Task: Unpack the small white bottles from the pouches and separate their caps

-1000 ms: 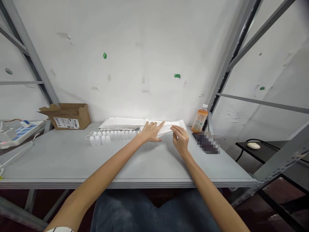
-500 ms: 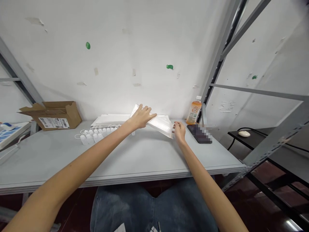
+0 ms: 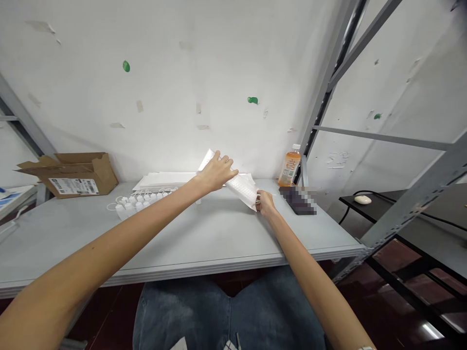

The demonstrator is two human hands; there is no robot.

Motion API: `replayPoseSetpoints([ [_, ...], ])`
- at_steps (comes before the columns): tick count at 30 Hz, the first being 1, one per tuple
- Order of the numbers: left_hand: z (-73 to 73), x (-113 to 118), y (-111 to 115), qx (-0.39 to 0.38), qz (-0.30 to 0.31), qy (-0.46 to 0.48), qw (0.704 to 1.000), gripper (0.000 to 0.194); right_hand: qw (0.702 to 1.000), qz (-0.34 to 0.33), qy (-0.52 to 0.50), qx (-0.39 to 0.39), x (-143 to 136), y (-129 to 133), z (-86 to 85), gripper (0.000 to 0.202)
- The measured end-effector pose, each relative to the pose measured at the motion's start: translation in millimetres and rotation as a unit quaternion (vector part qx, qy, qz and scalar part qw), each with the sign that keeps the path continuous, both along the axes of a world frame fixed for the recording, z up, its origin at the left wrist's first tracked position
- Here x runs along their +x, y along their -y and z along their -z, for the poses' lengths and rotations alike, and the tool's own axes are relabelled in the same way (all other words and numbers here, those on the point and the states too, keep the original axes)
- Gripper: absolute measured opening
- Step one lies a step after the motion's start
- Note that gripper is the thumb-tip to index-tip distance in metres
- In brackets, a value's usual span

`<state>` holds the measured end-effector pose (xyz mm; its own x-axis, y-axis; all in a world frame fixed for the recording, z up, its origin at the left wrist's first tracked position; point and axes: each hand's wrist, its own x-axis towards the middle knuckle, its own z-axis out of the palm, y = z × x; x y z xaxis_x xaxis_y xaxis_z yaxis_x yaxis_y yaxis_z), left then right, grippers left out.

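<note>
Both hands hold a white packet (image 3: 239, 187) tilted above the far side of the worktop (image 3: 204, 238): the left hand (image 3: 216, 172) grips its raised far end, and the right hand (image 3: 264, 203) has its fingers closed on the low near-right corner. Small white bottles (image 3: 136, 203) stand in rows to the left, a stack of white sheets (image 3: 164, 180) lies behind, an orange drink bottle (image 3: 288, 166) stands far right, and a cardboard box (image 3: 73, 172) far left.

Bright, even light with soft shadows, glare on the white wall (image 3: 204, 58), and wide-angle bending at the edges.

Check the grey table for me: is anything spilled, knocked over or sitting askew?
Nothing is spilled or toppled. The one tilted thing is the white bubble-textured sheet, lifted off the white stack by the left hand and right hand. The small white squeeze bottles and orange drink bottle stand upright.
</note>
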<state>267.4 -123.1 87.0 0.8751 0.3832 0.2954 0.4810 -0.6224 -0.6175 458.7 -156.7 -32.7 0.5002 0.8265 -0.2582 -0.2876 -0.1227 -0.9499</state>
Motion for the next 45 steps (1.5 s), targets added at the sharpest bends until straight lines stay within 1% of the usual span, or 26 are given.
replayPoseSetpoints([
  [3,-3.0,-1,4,0.003,-0.004,0.002,1.0,0.033,1.0,-0.011,-0.002,-0.008,-1,1,-0.9,0.008],
  [5,-1.8,-3,5,-0.006,-0.004,0.007,1.0,0.033,1.0,-0.009,0.005,-0.013,-2,1,-1.1,0.007],
  [9,2.5,-9,4,-0.026,-0.003,0.007,1.0,0.038,0.999,-0.016,0.028,-0.018,-2,1,0.1,0.011],
  [12,0.7,-13,-1,-0.035,-0.007,0.017,0.999,0.041,0.999,-0.008,0.044,-0.028,-1,0,1.5,0.013],
  [16,-4.2,-17,-5,-0.02,-0.034,0.013,0.999,0.039,0.997,-0.014,0.072,-0.023,-1,0,2.4,0.023],
  [19,-2.7,-19,-4,-0.011,-0.058,0.004,0.998,0.038,0.994,-0.021,0.105,-0.023,-1,1,3.6,0.029],
  [23,2.5,-26,-9,-0.05,-0.087,0.011,0.995,0.04,0.981,-0.004,0.19,-0.027,2,0,8.1,0.04],
  [26,1.3,-41,-25,-0.076,-0.134,0.019,0.988,0.043,0.975,0.028,0.22,-0.023,7,-2,13.0,0.043],
  [28,-2.7,-57,-41,-0.086,-0.172,0.027,0.981,0.045,0.974,0.044,0.223,-0.013,10,-4,16.2,0.043],
  [32,-12.0,-101,-80,-0.109,-0.242,0.064,0.962,0.047,0.971,0.062,0.23,-0.003,13,-7,20.2,0.041],
  [34,-12.5,-124,-98,-0.127,-0.288,0.086,0.945,0.05,0.97,0.06,0.235,0.0,13,-7,20.2,0.04],
  [36,-7.7,-145,-113,-0.159,-0.33,0.095,0.926,0.056,0.97,0.056,0.237,-0.001,13,-6,18.9,0.039],
  [38,2.4,-160,-125,-0.171,-0.349,0.103,0.916,0.065,0.969,0.053,0.242,-0.009,12,-5,17.2,0.039],
  [40,14.7,-170,-132,-0.172,-0.36,0.112,0.91,0.072,0.968,0.052,0.245,-0.017,12,-5,16.4,0.038],
  [41,20.3,-172,-134,-0.173,-0.365,0.115,0.908,0.073,0.968,0.051,0.247,-0.019,12,-5,16.5,0.038],
  [43,27.2,-172,-134,-0.182,-0.369,0.113,0.904,0.068,0.966,0.048,0.253,-0.018,13,-5,17.6,0.039],
  [45,26.4,-165,-131,-0.185,-0.362,0.111,0.907,0.057,0.961,0.044,0.273,-0.012,14,-5,18.8,0.04],
])
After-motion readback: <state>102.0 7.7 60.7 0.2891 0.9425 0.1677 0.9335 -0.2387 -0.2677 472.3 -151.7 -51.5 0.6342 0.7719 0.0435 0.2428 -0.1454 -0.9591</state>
